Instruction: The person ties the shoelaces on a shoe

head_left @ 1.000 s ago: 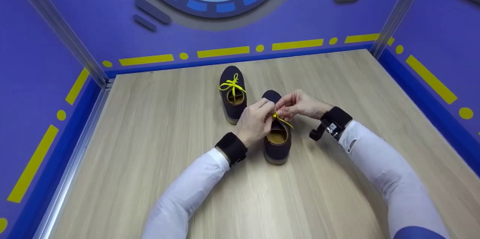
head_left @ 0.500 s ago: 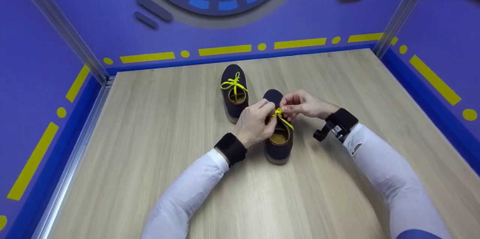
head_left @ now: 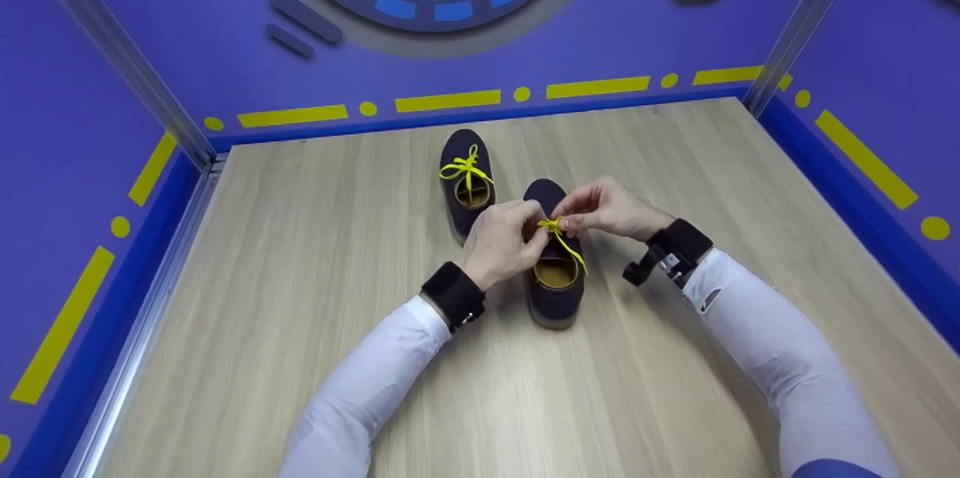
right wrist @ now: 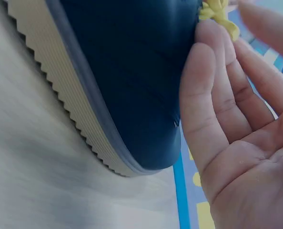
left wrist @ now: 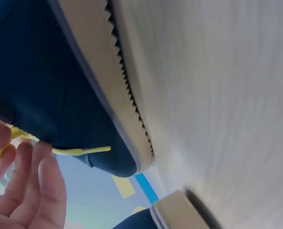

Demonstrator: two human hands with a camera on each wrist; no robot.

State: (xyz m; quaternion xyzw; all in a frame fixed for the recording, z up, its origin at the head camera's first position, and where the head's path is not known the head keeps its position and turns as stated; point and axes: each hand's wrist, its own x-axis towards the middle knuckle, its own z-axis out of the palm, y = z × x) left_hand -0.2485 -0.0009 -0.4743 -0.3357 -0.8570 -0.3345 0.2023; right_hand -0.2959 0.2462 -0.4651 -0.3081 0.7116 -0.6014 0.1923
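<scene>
In the head view a dark shoe with a tan lining stands with its toe pointing away from me. At its throat the yellow shoelace is gathered in a knot, one end trailing toward the opening. My left hand pinches the lace on the left side of the knot. From the right, my right hand pinches it between thumb and index finger. The right wrist view shows a yellow loop by the fingers, the other fingers lying along the shoe's side. A loose lace end sticks out past my left fingers in the left wrist view.
A matching shoe with its yellow lace tied in a bow stands just beyond, to the left. Both are on a wood-grain tabletop. Blue-purple panels enclose the table at the back and sides.
My left hand has shifted slightly left, uncovering more of the knot. My right hand moved a little right, then back toward the lace. The shoes stay where they were.
</scene>
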